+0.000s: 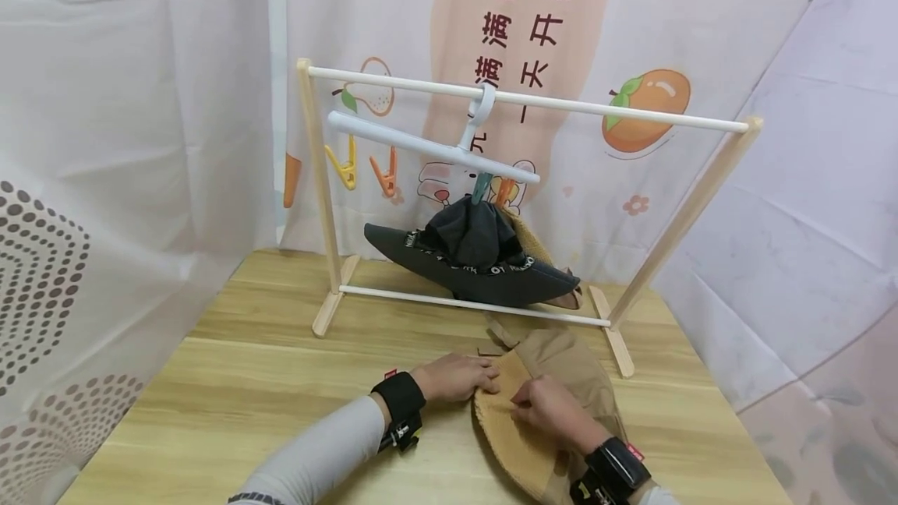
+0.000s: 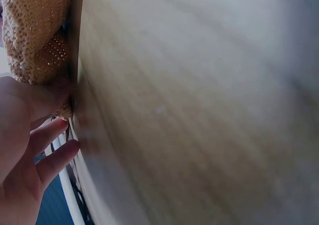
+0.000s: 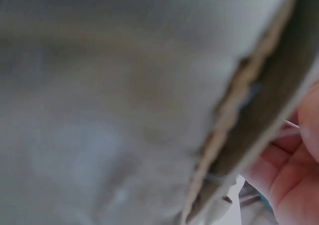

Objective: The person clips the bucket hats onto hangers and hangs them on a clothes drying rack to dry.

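Observation:
A tan hat (image 1: 568,365) with a wide, yellowish woven-looking brim (image 1: 515,443) lies on the table in front of the rack. My left hand (image 1: 456,377) pinches the brim's left edge; in the left wrist view, thumb and fingers close on the nubbly fabric (image 2: 37,30) just above the wood. Over the brim's inner part, the fingers of my right hand (image 1: 557,410) are bent and pinch the hat, though their tips are partly hidden. In the right wrist view a blurred fabric edge (image 3: 232,115) covers part of that hand.
A wooden rack (image 1: 319,178) with white rods stands behind the hat. From its top rod hangs a tilted white hanger (image 1: 428,148), with yellow (image 1: 344,168) and orange clips (image 1: 384,175). A dark hat (image 1: 470,256) hangs below, clipped, with another tan hat (image 1: 536,244) behind it.

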Tool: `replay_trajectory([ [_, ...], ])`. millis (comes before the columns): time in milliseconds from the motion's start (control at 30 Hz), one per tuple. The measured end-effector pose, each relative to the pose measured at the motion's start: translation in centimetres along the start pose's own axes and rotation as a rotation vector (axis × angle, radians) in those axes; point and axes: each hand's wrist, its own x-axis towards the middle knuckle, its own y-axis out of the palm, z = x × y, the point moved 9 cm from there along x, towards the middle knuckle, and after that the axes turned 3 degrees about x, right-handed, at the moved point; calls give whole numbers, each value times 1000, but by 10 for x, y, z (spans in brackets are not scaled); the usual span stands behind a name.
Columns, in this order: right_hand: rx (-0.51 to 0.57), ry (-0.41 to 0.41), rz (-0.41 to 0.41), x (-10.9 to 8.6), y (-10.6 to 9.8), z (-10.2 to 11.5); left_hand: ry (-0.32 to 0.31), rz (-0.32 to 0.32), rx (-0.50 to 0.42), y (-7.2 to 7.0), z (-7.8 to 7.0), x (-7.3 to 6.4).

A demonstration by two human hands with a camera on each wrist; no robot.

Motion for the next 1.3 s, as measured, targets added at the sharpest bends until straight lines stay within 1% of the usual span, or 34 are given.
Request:
replay_trajectory([
  [100, -9, -31, 8, -1, 4, 4, 16, -8, -4, 1, -1, -2],
  [200, -20, -43, 10, -1, 6, 4, 25, 2, -16, 1, 0, -2],
  [333, -15, -19, -9, -2, 3, -2, 38, -8, -16, -2, 1, 2],
  [467, -21, 17, -30, -3, -2, -6, 59, -60, 9, -6, 0, 6],
  [533, -23, 32, -36, -3, -5, -8, 63, -76, 14, -7, 1, 8],
  [600, -20, 44, -36, -3, -6, -8, 57, -74, 10, -6, 2, 8],
  [800, 8, 46, -11, -4, 0, -6, 29, -34, -33, 2, 2, 3],
  [933, 26, 44, -2, -4, 0, -6, 29, -36, -31, 2, 2, 3],
  [1033, 91, 84, 48, -5, 0, -11, 29, -43, -23, 1, 2, 3],
  [1167, 158, 119, 101, -7, 0, -15, 20, -47, -48, 1, 2, 3],
  [1300, 131, 89, 93, -8, 1, -12, 4, -44, -72, 3, 2, 0],
])
